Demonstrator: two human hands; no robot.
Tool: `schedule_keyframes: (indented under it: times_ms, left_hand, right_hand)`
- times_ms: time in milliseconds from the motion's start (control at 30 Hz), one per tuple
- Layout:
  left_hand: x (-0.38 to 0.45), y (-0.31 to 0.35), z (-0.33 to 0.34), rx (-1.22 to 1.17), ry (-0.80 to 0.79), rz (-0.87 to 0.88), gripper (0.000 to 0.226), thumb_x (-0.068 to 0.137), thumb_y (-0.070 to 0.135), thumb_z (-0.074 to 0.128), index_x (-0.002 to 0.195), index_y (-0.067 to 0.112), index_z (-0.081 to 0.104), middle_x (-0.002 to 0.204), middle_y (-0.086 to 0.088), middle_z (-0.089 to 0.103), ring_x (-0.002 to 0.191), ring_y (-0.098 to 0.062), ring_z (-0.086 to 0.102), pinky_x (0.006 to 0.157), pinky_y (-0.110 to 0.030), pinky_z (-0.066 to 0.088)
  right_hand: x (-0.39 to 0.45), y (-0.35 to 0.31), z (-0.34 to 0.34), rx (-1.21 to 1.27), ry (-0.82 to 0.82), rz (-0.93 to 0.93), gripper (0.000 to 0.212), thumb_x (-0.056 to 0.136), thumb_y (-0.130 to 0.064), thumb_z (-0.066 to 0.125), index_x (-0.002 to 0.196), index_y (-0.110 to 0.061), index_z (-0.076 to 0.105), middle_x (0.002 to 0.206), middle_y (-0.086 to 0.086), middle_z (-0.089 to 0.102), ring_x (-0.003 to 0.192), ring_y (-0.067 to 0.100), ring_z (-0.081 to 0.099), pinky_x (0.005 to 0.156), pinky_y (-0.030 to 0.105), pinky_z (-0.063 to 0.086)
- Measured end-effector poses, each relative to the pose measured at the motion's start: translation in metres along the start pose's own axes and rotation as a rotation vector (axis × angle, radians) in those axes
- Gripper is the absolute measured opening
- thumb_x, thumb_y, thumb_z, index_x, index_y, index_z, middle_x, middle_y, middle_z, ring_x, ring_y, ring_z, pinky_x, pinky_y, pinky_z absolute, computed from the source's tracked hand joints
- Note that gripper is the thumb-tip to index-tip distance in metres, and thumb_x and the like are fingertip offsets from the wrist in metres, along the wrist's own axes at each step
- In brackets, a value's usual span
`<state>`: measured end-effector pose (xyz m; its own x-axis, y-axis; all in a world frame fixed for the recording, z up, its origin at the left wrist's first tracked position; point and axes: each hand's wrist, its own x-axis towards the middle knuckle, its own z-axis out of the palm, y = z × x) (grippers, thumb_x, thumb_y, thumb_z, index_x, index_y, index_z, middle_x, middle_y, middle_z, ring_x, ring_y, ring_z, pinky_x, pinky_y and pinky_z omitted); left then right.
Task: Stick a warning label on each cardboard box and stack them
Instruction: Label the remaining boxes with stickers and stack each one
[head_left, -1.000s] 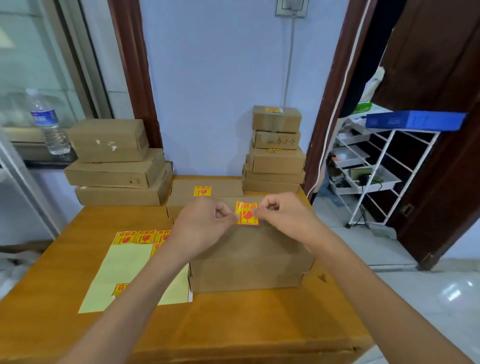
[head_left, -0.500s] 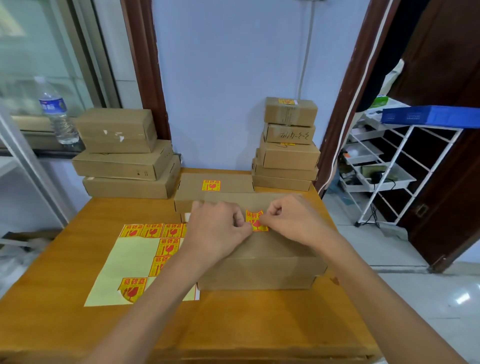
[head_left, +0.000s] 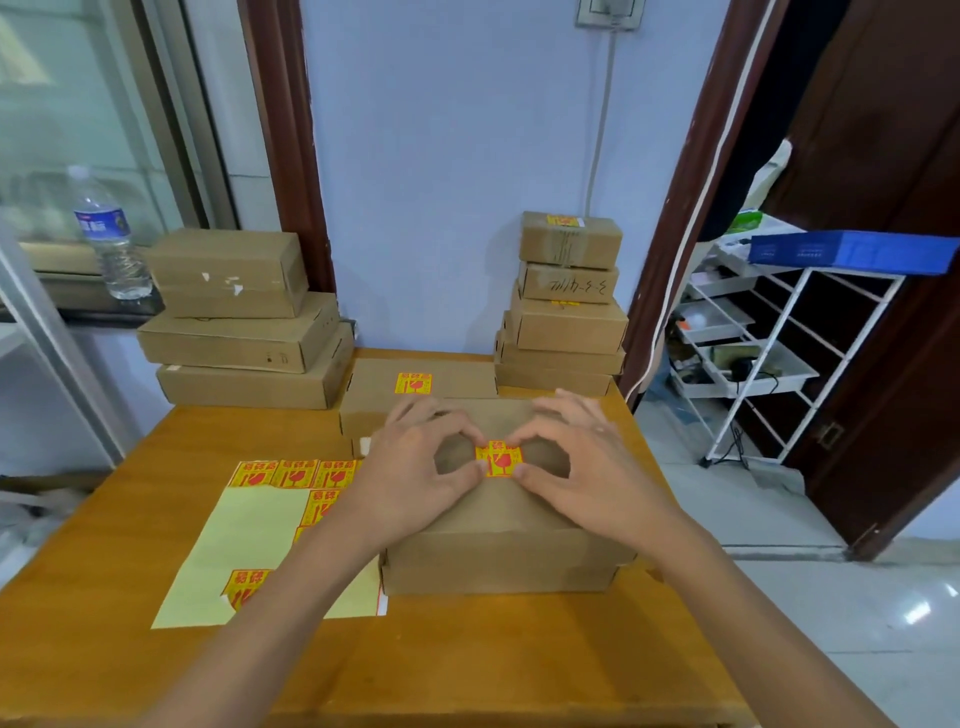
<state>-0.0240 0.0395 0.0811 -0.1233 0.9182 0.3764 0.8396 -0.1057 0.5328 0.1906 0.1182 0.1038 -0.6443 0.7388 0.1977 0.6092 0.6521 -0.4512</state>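
Head view, downward over table (head_left: 130, 519)

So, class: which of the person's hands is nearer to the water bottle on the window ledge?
Left. The left hand presses the sticker's near side, toward the water bottle; the right hand presses the far side.
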Motion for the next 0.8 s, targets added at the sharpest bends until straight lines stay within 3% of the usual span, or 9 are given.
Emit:
schedule_keyframes:
  times_ms: [100, 200, 400, 600, 800]
  left_hand:
    - [-0.0004, -0.0001, 0.0024, -0.027, 0.001, -0.004, 0.021, 0.085, 0.051, 0.068, 0.105, 0.044, 0.066, 0.127, 0.022, 0.053, 0.133, -0.008, 0.034, 0.111, -0.039, 0.036]
    - [-0.0008, 0.0031, 0.0015, -0.002, -0.001, -0.009, 0.031, 0.082, 0.058, 0.061, 0.108, 0.042, 0.065, 0.126, 0.021, 0.054, 0.132, -0.008, 0.036, 0.109, -0.040, 0.038]
    - [-0.0019, 0.0053, 0.0019, 0.047, -0.008, -0.025, 0.029, 0.085, 0.052, 0.068, 0.111, 0.042, 0.064, 0.129, 0.022, 0.052, 0.130, -0.005, 0.034, 0.105, -0.034, 0.039]
    - [-0.0006, 0.0024, 0.0011, 0.016, -0.031, -0.037, 0.035, 0.078, 0.066, 0.057, 0.105, 0.044, 0.061, 0.131, 0.023, 0.050, 0.132, -0.006, 0.035, 0.106, -0.040, 0.041]
    - [-0.0023, 0.0014, 0.0013, -0.003, -0.030, -0.022, 0.035, 0.082, 0.061, 0.058, 0.112, 0.044, 0.060, 0.133, 0.021, 0.050, 0.132, -0.009, 0.036, 0.109, -0.046, 0.040]
  right_hand:
    - [-0.0011, 0.0008, -0.0001, 0.021, 0.022, 0.017, 0.021, 0.096, -0.047, 0.066, 0.116, -0.050, 0.065, 0.154, -0.016, 0.042, 0.154, 0.007, 0.013, 0.119, 0.040, 0.016]
    - [-0.0010, -0.0006, -0.0007, 0.035, 0.030, 0.026, 0.021, 0.095, -0.045, 0.067, 0.116, -0.049, 0.065, 0.153, -0.016, 0.044, 0.153, 0.008, 0.017, 0.118, 0.040, 0.018]
    - [-0.0001, 0.0006, 0.0031, 0.070, 0.059, 0.060, 0.021, 0.092, -0.042, 0.070, 0.113, -0.046, 0.068, 0.149, -0.018, 0.048, 0.150, 0.009, 0.025, 0.121, 0.046, 0.026]
    - [0.0020, 0.0009, 0.0035, 0.063, 0.047, 0.067, 0.014, 0.090, -0.045, 0.071, 0.103, -0.045, 0.066, 0.143, -0.023, 0.046, 0.144, 0.006, 0.031, 0.105, 0.040, 0.039]
    - [0.0006, 0.0056, 0.0031, 0.126, 0.059, 0.071, 0.014, 0.094, -0.046, 0.069, 0.108, -0.046, 0.069, 0.146, -0.023, 0.048, 0.141, 0.004, 0.038, 0.107, 0.042, 0.038]
